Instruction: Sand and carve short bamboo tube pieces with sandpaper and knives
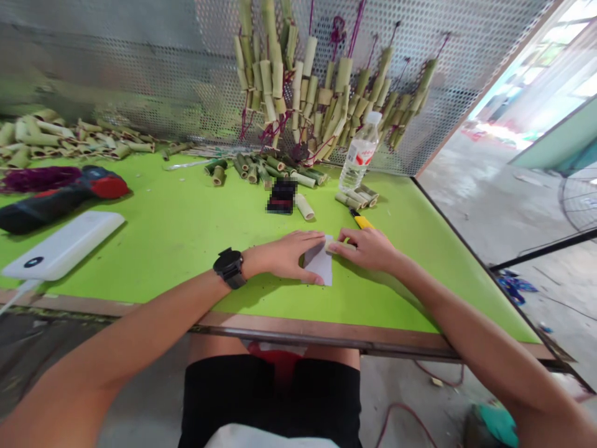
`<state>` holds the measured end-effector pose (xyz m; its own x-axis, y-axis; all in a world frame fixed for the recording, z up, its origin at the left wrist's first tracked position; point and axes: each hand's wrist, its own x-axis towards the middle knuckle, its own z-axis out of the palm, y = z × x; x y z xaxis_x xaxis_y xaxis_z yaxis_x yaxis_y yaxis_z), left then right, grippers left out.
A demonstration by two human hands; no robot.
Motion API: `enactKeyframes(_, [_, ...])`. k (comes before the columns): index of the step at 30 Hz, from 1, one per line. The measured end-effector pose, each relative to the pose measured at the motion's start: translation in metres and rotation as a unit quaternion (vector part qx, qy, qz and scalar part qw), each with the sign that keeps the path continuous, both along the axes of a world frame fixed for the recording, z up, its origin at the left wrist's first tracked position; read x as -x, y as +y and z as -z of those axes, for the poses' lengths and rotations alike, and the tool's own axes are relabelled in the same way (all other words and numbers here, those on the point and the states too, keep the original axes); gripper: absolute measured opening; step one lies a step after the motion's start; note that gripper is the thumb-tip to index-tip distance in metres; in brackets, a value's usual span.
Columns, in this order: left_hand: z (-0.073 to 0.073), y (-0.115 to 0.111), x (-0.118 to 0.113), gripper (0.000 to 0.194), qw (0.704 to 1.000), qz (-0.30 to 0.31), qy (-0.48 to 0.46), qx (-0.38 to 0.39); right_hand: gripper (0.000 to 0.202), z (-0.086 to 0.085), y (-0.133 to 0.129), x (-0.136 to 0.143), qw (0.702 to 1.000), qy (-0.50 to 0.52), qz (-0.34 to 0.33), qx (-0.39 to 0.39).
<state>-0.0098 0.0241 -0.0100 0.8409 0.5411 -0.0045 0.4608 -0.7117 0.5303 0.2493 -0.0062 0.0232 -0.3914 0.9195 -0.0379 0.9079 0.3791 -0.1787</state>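
Note:
My left hand (pixel 291 255) lies across a small pale grey sheet (pixel 326 274), thumb and fingers spread apart and pressing its upper and lower edges to the green tabletop. Whether the sheet is paper or sandpaper I cannot tell. From the right, my right hand (pixel 368 247) is closed around a short bamboo piece (pixel 332 247), whose pale end touches the sheet's upper right part. The fingers cover most of that piece. Just beyond the right hand lies a yellow and black utility knife (pixel 362 220). Another cut bamboo tube (pixel 305 207) rests farther back.
A water bottle (pixel 360 152) stands behind several short bamboo tubes (pixel 357 198). A blurred black object (pixel 282 196) lies near centre. At left are a power tool (pixel 69 193), a white power bank (pixel 65 244) and a bamboo pile (pixel 41 137). Strung bamboo (pixel 321 93) hangs against the mesh.

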Motion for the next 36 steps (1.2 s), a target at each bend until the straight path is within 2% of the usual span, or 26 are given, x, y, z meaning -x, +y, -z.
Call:
enactKeyframes(2, [0.0003, -0.0002, 0.0000, 0.119, 1.000, 0.000, 0.000, -0.002, 0.048, 0.0006, 0.0001, -0.0001, 1.000, -0.005, 0.008, -0.008])
enactKeyframes(7, [0.0001, -0.0007, -0.0002, 0.116, 1.000, 0.006, -0.020, -0.001, 0.046, 0.0034, -0.0055, 0.0051, 0.997, 0.042, -0.055, 0.023])
enactKeyframes(12, [-0.0010, -0.0009, -0.0015, 0.119, 1.000, 0.004, -0.007, -0.002, 0.050, 0.0025, -0.0011, 0.0018, 1.000, 0.006, -0.008, 0.001])
enactKeyframes(18, [0.0018, 0.0002, -0.0004, 0.117, 1.000, 0.006, -0.018, -0.004, 0.047, 0.0032, -0.0070, 0.0058, 0.998, 0.043, -0.051, 0.018])
enactKeyframes(24, [0.0000, -0.0011, -0.0013, 0.117, 1.000, 0.004, -0.012, -0.005, 0.049, 0.0025, -0.0016, 0.0026, 0.999, 0.035, -0.013, 0.017])
enactKeyframes(31, [0.0023, -0.0005, -0.0011, 0.118, 1.000, 0.006, -0.015, -0.003, 0.046, 0.0023, -0.0077, 0.0060, 0.998, 0.051, -0.041, 0.012])
enactKeyframes(36, [0.0024, -0.0007, -0.0019, 0.117, 1.000, 0.007, -0.010, -0.012, 0.047, 0.0025, -0.0022, 0.0017, 0.999, 0.030, -0.014, -0.015])
